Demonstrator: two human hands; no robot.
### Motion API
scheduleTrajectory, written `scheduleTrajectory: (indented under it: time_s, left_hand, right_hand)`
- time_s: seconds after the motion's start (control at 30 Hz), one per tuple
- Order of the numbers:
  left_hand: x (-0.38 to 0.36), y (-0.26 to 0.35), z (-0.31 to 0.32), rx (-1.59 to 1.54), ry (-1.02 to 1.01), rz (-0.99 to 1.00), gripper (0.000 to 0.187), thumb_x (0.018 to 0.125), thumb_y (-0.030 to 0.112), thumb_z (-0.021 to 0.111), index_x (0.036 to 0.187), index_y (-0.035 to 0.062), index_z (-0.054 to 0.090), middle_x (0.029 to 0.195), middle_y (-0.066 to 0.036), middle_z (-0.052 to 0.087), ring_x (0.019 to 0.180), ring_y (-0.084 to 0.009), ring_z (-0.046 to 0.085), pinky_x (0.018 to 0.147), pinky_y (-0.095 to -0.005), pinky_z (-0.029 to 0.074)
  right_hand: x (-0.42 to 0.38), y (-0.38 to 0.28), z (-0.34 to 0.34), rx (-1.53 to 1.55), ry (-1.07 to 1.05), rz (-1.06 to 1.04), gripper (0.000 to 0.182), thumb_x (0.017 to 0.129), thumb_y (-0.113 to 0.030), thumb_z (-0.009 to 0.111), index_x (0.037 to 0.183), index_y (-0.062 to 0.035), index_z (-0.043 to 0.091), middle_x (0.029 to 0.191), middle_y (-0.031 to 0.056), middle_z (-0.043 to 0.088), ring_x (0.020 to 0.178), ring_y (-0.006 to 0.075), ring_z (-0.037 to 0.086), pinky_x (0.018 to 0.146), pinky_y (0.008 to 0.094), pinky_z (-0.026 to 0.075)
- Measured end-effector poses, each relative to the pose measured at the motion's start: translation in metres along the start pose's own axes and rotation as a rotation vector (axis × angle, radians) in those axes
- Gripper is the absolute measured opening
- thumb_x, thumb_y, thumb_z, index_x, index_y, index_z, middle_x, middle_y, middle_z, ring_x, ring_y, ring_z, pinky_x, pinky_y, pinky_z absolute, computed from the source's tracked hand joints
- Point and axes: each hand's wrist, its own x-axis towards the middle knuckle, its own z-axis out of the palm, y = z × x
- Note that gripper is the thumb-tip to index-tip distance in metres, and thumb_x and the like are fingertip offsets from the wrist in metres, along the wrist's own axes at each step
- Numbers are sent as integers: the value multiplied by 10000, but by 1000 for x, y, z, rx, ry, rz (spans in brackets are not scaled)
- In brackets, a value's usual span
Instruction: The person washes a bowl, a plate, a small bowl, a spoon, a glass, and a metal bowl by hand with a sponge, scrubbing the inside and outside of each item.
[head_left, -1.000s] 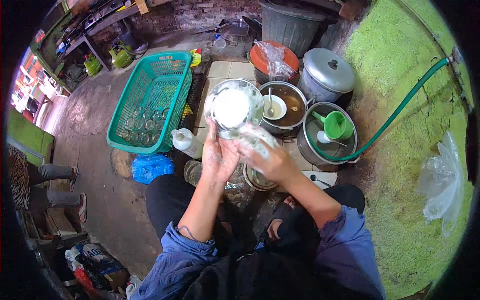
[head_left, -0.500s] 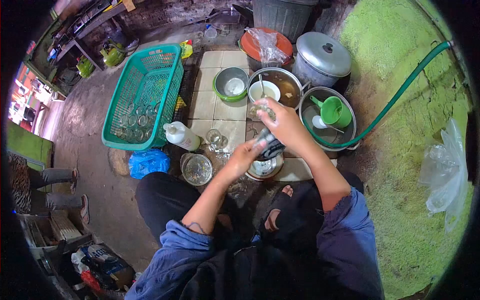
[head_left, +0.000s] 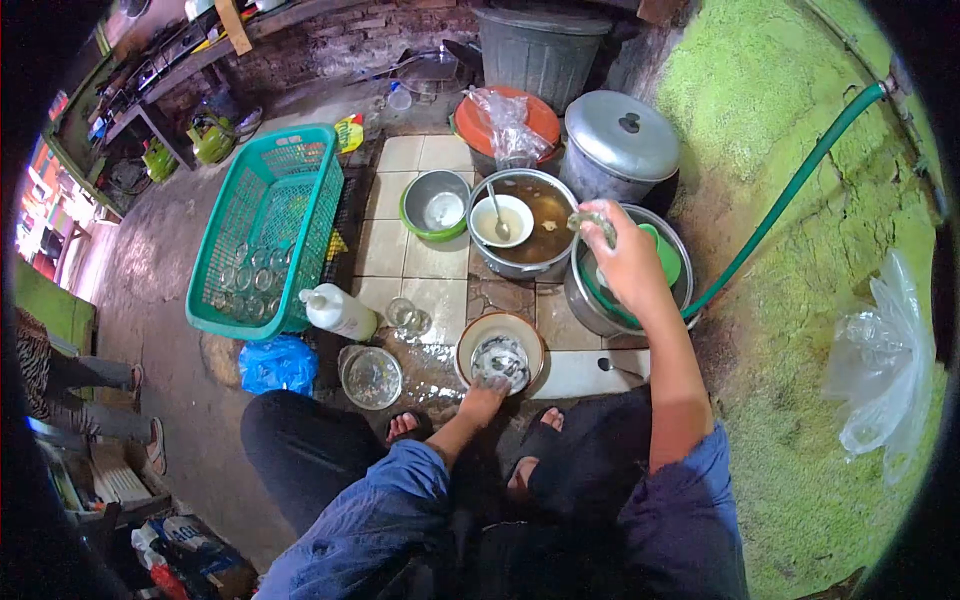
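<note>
My right hand point(head_left: 628, 262) is closed around a glass point(head_left: 590, 222), held over the water pot point(head_left: 592, 310) — the one with the green hose point(head_left: 780, 228) running into it and a green scoop point(head_left: 665, 252) inside. My left hand point(head_left: 488, 392) is down in the brown bowl point(head_left: 470, 340), just left of that pot and nearer to me; its fingers curl into the sudsy sponge point(head_left: 500, 360) there (how tightly, I cannot tell). Left of the water pot stands another pot point(head_left: 545, 262) with murky liquid, a white bowl point(head_left: 500, 220) and a spoon in it. Further left — past a steel bowl point(head_left: 435, 205) on the tiles — sits the green basket point(head_left: 265, 235), with clean glasses in its bottom. A soap bottle point(head_left: 338, 312) lies just below the basket, with a lone tumbler point(head_left: 405, 316) and a glass dish point(head_left: 371, 376) beside it. Behind the water pot is a lidded pot point(head_left: 620, 140).
</note>
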Motion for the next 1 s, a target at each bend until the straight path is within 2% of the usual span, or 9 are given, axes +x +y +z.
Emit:
scheduleTrajectory:
  time_s: [0.03,0.13,0.17,0.33,0.53,0.7,0.8,0.93,1.0]
  left_hand:
    - [5,-5,11,8,218,41,514,906,243,475,1399,106,435,1257,-150,584,1182,-295,552,1137,-547,195]
    - [13,4,-39,-289,127,-91,475,930,284,463,1355,74,463,1324,-147,523,1264,-289,461,1117,-545,214]
    - [27,0,-46,-319,334,-86,427,939,282,474,1297,49,500,1260,-170,555,1161,-338,522,1048,-532,316]
    - [166,-44,-112,-617,738,-136,290,944,185,491,1192,41,532,1139,-224,568,1076,-397,536,920,-469,426]
    - [317,-105,-131,-384,613,-242,202,884,129,496,981,-6,612,1043,-208,584,983,-373,581,866,-456,474]
    - [358,-116,-117,-181,187,-230,376,926,238,451,1183,9,599,1209,-233,550,1241,-337,464,1049,-450,365]
    - [355,-121,-126,-102,-85,-116,489,912,319,449,1296,30,539,1354,-112,542,1336,-299,405,1095,-486,305]
    - [361,-127,-114,-350,184,-364,501,899,369,500,1316,93,532,1347,-171,527,1284,-322,461,1058,-468,359]
    - [354,-133,-116,-253,148,-250,497,888,341,545,1279,34,537,1288,-194,561,1206,-349,528,1013,-438,415]
  right_hand:
    - [-1,4,-1,26,33,-12,249,928,-187,572,1144,-64,573,1071,205,654,1008,398,617,845,424,482]
    - [-2,7,-7,75,54,49,237,936,-174,562,1146,-63,572,1072,198,655,1022,391,617,858,410,475]
    - [-2,7,-10,75,70,50,230,940,-167,555,1143,-59,570,1066,196,655,1016,391,618,858,409,475]
    - [4,21,-9,69,106,29,228,952,-156,540,1154,-54,568,1055,183,656,1016,367,625,873,394,466]
    - [10,14,-6,114,44,91,232,946,-143,542,1153,-46,577,1056,182,661,1032,355,626,880,378,466]
    - [13,24,1,38,-35,80,245,944,-137,537,1172,-55,577,1077,181,658,1019,357,631,858,384,480]
    - [12,22,0,52,-87,118,248,945,-139,537,1175,-54,573,1081,181,655,1009,361,631,846,392,484]
    - [9,23,1,53,-88,71,247,949,-148,531,1173,-50,570,1067,188,655,982,370,634,821,396,488]
    - [9,18,0,72,-98,106,242,948,-147,534,1167,-51,573,1059,188,656,972,370,637,815,396,491]
